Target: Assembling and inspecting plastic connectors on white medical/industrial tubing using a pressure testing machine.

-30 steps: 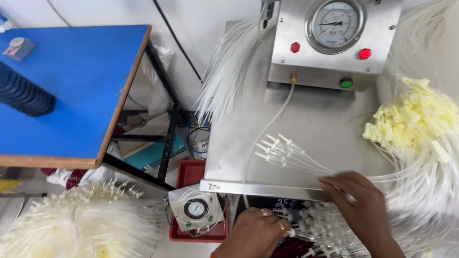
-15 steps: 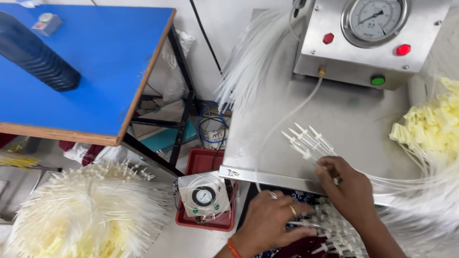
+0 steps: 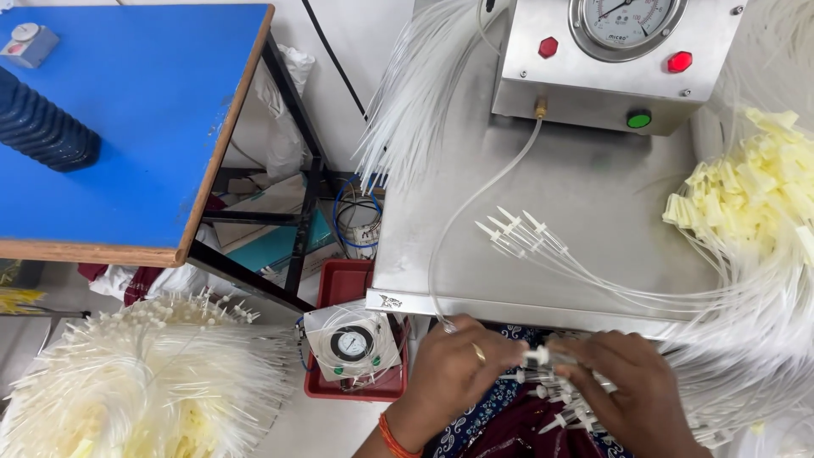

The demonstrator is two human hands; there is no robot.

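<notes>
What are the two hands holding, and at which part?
Both the left hand and the right hand pinch thin clear tubes at their white connector ends, below the metal table's front edge.

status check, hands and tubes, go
Left hand and right hand both pinching tube connectors at steel table edge. Nothing blocking.

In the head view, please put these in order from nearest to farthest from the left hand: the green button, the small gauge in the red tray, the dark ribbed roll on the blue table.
Measured from the left hand:
1. Small gauge in the red tray, just to the hand's left, below the steel table's edge.
2. Green button, up and to the right, on the steel box.
3. Dark ribbed roll, far left on the blue table.
</notes>
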